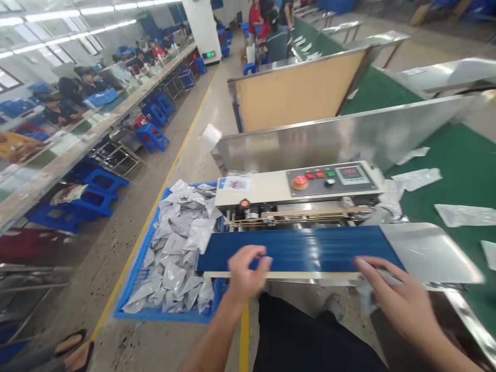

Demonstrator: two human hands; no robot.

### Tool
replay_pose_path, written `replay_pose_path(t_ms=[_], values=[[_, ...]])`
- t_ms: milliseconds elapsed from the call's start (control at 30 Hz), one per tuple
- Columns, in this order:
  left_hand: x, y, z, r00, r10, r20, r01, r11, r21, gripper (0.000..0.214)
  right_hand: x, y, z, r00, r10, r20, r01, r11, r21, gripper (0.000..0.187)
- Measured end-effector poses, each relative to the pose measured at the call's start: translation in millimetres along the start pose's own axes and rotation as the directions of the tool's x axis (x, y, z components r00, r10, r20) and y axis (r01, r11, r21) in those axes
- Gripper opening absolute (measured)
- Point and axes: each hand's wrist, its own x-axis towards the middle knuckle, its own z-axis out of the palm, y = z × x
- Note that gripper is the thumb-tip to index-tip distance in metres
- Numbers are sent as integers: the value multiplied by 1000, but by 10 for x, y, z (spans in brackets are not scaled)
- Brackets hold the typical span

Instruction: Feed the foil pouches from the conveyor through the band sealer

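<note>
A band sealing machine stands in front of me, with a blue conveyor belt running along its front. My left hand hovers at the belt's near edge, fingers curled and blurred by motion; I see nothing in it. My right hand lies at the belt's right end, fingers stretched forward over a clear plastic pouch that it touches or holds. A blue crate full of silver-grey sealed pouches sits on the floor to the left of the machine.
A green table at the right carries several clear pouches. A steel sheet rises behind the machine. Other people sit at a long bench at the left, with blue stools along it. A sandalled foot shows bottom left.
</note>
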Motion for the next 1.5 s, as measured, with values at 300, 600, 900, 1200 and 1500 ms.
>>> replay_pose_path(t_ms=[300, 600, 900, 1200, 1500], values=[[-284, 1669, 2540, 973, -122, 197, 171, 952, -255, 35, 547, 471, -618, 982, -13, 187, -94, 828, 553, 83], [-111, 1718, 3028, 905, -348, 243, 420, 821, -387, 38, 938, 1112, -1195, 976, -116, 185, 58, 955, 290, 62], [642, 1275, 3594, 633, -755, 171, 732, 510, -452, 43, 1956, 1057, -921, 977, 169, 129, -205, 912, 356, 38], [707, 831, 3213, 637, -754, 161, 694, 470, -546, 52, 1952, 680, -511, 961, 145, 234, -226, 901, 371, 42], [334, 761, 2299, 804, -548, -229, 480, 827, -294, 49, 344, 1962, -1537, 974, 191, -122, -174, 975, 139, 47]])
